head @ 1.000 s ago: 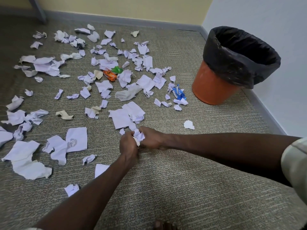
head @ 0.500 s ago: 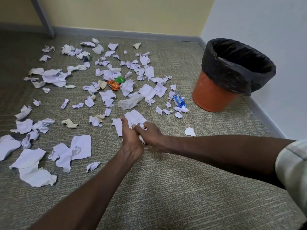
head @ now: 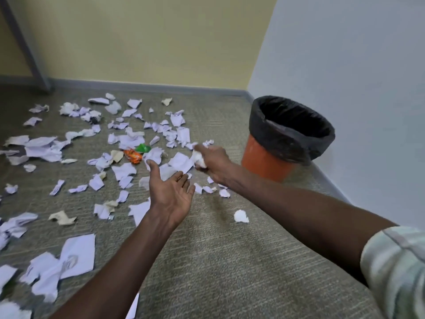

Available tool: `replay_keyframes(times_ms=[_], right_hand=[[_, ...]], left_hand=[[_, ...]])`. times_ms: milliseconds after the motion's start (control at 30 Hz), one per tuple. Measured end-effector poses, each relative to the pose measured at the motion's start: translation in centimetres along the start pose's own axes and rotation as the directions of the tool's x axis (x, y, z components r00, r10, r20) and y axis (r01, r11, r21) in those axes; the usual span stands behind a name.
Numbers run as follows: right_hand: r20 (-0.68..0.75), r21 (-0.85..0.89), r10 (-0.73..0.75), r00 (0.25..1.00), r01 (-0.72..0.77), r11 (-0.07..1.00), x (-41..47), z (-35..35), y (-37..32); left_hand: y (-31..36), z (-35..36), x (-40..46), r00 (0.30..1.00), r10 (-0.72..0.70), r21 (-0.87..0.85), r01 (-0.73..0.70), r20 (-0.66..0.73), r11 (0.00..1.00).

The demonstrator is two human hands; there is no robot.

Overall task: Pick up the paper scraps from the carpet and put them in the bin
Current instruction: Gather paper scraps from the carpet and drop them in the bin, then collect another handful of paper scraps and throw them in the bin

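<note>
Paper scraps [head: 128, 143] strewn over the carpet [head: 230, 261] toward its left edge, right hand [head: 212, 161] raised near the bin [head: 287, 143], clenched around a crumpled paper wad [head: 198, 159], left hand [head: 171, 192] empty, palm up, fingers spread.

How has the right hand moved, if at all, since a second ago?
Yes. The right hand, clutching a paper wad, has lifted off the carpet and swung toward the orange bin.

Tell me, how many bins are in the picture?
1. The orange bin with a black liner stands on the carpet by the right wall, near the corner. None looks hidden.
</note>
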State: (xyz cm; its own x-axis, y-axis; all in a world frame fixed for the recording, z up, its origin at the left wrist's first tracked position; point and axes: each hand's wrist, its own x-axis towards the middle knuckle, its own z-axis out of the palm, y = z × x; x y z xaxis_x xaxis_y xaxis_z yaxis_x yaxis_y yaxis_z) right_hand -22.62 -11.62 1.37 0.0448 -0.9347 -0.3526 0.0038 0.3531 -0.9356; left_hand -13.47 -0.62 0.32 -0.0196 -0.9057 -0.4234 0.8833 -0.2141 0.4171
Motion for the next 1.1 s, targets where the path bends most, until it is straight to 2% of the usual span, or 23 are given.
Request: replay_keyframes(times_ms=[100, 200, 300, 333, 400, 433, 500, 567, 700, 767, 800, 933, 1000, 1100], right_hand=[[-0.163, 0.157, -0.105, 0.981, 0.131, 0.979, 1.1, -2.5, -6.8], [-0.312, 0.339, -0.195, 0.930, 0.301, 0.891, 2.4, -6.3, -12.5], [-0.443, 0.412, -0.186, 0.877, 0.384, 0.826, 2.4, -10.6, -15.5], [-0.458, 0.462, -0.136, 0.879, 0.366, 0.808, 3.1, -12.2, -16.1], [-0.364, 0.611, -0.100, 0.926, 0.319, 0.724, 3.9, -14.9, -16.1], [-0.347, 0.692, -0.037, 0.937, 0.282, 0.665, 4.5, -16.0, -16.1], [-0.331, 0.805, 0.072, 0.941, 0.242, 0.541, 5.1, -17.5, -16.1], [-0.359, 0.834, 0.106, 0.927, 0.268, 0.482, 4.5, -18.3, -15.8], [-0.367, 0.830, 0.100, 0.925, 0.276, 0.484, 5.4, -19.2, -15.8], [-0.393, 0.775, 0.020, 0.919, 0.319, 0.546, 6.3, -19.0, -15.5], [-0.406, 0.699, -0.034, 0.913, 0.334, 0.632, 6.1, -18.4, -15.5], [-0.351, 0.273, -0.208, 0.913, 0.312, 0.910, 5.3, -14.4, -14.3], [-0.255, 0.053, -0.247, 0.935, 0.269, 0.962, 5.3, -11.6, -13.0], [-0.115, -0.211, -0.285, 0.952, 0.257, 0.943, 4.8, -6.9, -9.5]], left_hand=[[-0.6, 1.3, 0.1, 1.000, -0.008, 0.033, 0.007, 0.027, 0.999], [-1.2, 1.6, 0.2, 0.997, -0.029, 0.059, 0.025, 0.067, 0.998], [-1.7, 1.1, 0.2, 0.995, -0.042, 0.080, 0.035, 0.086, 0.996], [-1.7, 0.8, 0.2, 0.996, -0.047, 0.087, 0.040, 0.082, 0.995], [-1.5, 0.1, 0.3, 0.997, -0.054, 0.104, 0.047, 0.064, 0.994], [-1.4, -0.3, 0.4, 0.997, -0.055, 0.108, 0.049, 0.052, 0.993], [-1.2, -1.0, 0.5, 0.998, -0.056, 0.114, 0.053, 0.023, 0.992], [-1.1, -1.4, 0.5, 0.999, -0.054, 0.120, 0.054, -0.006, 0.991], [-1.0, -1.5, 0.8, 0.999, -0.039, 0.126, 0.043, -0.036, 0.991], [-0.9, -1.5, 0.8, 0.999, -0.033, 0.133, 0.038, -0.038, 0.990], [-0.9, -1.5, 0.8, 0.999, -0.029, 0.145, 0.035, -0.041, 0.989], [-0.6, -2.3, 1.0, 0.997, 0.008, 0.244, 0.012, -0.082, 0.970], [-0.3, -3.1, 1.2, 0.991, 0.038, 0.323, 0.006, -0.128, 0.947], [0.2, -5.1, 1.1, 0.982, 0.071, 0.448, 0.015, -0.174, 0.894]])
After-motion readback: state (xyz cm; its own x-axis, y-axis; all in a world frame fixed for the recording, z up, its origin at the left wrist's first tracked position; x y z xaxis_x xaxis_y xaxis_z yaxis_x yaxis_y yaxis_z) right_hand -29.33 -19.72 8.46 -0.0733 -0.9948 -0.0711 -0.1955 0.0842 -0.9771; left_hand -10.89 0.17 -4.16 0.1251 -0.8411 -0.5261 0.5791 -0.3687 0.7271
